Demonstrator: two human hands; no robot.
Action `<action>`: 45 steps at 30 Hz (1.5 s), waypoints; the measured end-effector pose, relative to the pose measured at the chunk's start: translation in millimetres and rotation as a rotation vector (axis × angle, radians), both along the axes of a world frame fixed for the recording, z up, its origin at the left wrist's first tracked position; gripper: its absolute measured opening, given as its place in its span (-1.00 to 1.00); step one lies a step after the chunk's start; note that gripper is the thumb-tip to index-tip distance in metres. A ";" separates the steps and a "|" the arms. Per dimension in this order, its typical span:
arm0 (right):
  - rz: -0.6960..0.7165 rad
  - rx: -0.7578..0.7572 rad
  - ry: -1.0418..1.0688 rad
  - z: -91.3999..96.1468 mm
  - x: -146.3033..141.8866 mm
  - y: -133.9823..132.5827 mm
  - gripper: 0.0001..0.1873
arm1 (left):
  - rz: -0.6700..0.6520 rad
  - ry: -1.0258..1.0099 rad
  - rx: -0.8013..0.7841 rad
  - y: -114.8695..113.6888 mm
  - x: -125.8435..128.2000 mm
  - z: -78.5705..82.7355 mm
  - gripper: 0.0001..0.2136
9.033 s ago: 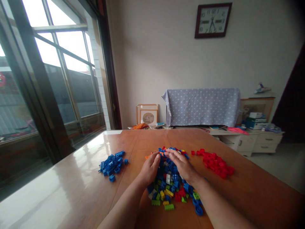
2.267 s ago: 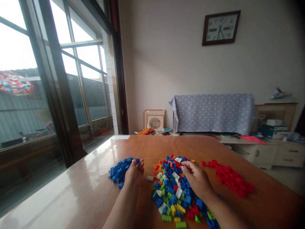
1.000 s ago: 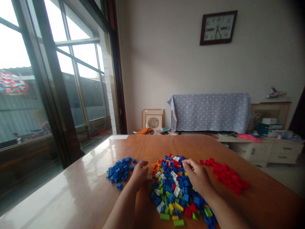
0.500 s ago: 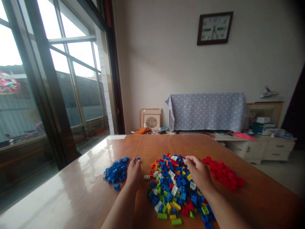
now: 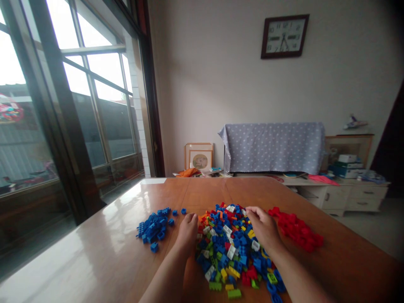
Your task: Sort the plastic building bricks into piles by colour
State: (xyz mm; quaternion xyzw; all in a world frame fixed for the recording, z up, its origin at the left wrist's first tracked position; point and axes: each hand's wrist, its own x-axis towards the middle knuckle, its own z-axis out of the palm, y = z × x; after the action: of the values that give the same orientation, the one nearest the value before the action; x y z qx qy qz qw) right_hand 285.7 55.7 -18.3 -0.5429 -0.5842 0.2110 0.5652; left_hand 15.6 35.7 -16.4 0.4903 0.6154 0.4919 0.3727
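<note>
Left hand (image 5: 187, 232) has room leftward, right hand (image 5: 264, 227) little between mixed pile (image 5: 232, 251) and red bricks (image 5: 296, 230), each curled grip's contents unclear.

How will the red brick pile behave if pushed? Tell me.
The red brick pile would probably spread apart, being a loose-looking heap. It looks plastic, so likely stiff and light. It may slide easily on the glossy wooden table.
</note>
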 end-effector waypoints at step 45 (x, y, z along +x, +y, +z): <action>0.276 -0.107 -0.157 -14.0 -18.9 -2.6 -0.56 | -0.540 0.434 0.419 -19.2 33.9 -1.6 -0.40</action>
State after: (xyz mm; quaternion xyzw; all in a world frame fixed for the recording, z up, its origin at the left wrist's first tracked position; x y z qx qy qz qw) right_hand 266.8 53.1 -32.3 -0.5017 -0.6834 0.2743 0.4539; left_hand 49.5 16.5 -17.9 0.7921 0.4151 0.3763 0.2420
